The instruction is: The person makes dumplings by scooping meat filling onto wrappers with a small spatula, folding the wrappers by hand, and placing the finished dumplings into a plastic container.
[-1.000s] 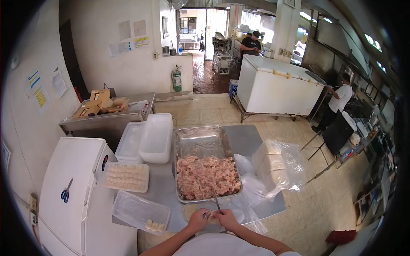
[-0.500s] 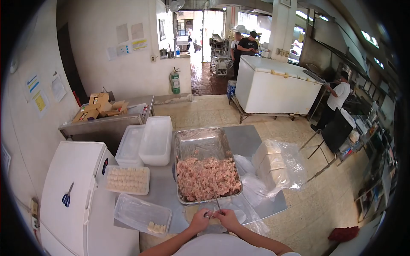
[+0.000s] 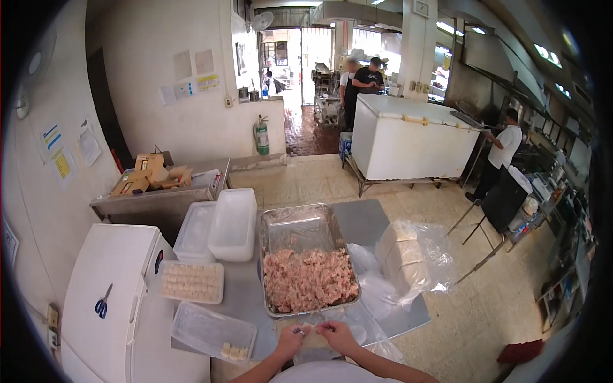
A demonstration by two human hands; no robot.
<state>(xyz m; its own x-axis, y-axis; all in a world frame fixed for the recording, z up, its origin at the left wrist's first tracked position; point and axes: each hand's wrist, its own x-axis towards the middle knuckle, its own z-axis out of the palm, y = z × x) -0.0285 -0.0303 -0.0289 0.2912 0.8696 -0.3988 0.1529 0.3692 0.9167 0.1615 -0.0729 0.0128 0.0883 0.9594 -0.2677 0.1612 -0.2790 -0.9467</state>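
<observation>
Gently: left hand (image 3: 290,340), right hand (image 3: 338,337) close together by tray's (image 3: 299,231) near edge, pinching pale wrapper (image 3: 309,328); light, even pressure should limit tearing.

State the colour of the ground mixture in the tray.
The ground mixture is mostly pale pink, best seen in the head view.

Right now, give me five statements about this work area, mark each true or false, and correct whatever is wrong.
1. Minced meat lies in the metal tray. True.
2. The scissors lie inside the metal tray. False: they lie on top of the white appliance.
3. A plastic-wrapped pale stack sits right of the metal tray. True.
4. The left hand and right hand are stretched far apart. False: they are close together, just in front of the metal tray.
5. The clear container nearest the left hand is full. False: only a few pale pieces sit at one end.
</observation>
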